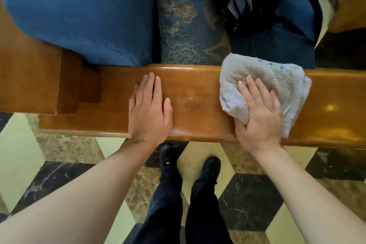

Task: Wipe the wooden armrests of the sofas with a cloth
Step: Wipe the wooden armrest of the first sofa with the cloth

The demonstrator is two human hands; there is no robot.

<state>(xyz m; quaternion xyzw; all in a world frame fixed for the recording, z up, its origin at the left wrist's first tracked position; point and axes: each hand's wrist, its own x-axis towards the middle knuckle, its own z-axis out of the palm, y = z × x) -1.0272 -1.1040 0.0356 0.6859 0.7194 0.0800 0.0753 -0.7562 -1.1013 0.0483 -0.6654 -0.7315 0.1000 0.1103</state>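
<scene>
1. My right hand (259,113) lies flat with the fingers nearly straight, pressing down on the crumpled pale grey terry cloth (263,89); nothing is curled round it, the palm simply bears on it.
2. The cloth sits bunched on top of the broad, glossy, honey-brown wooden armrest (198,85), towards its right part, with one corner hanging past the far edge.
3. My left hand (149,109) rests palm down on the bare wood well to the left of the cloth, fingers straight and together, thumb spread, holding nothing.
4. Between my two hands a small round wet spot (191,105) shines on the armrest.
5. Beyond the armrest lie a plain blue fabric seat cushion (79,12) and, beside it, a dark blue cushion embroidered with flowers (184,22).
6. To the right of those stands a dark navy bag with black straps (277,6).
7. Beneath me are my dark trousers (168,204) and black shoes (212,166) on a polished marble floor of cream, brown and black diamonds (249,200).
</scene>
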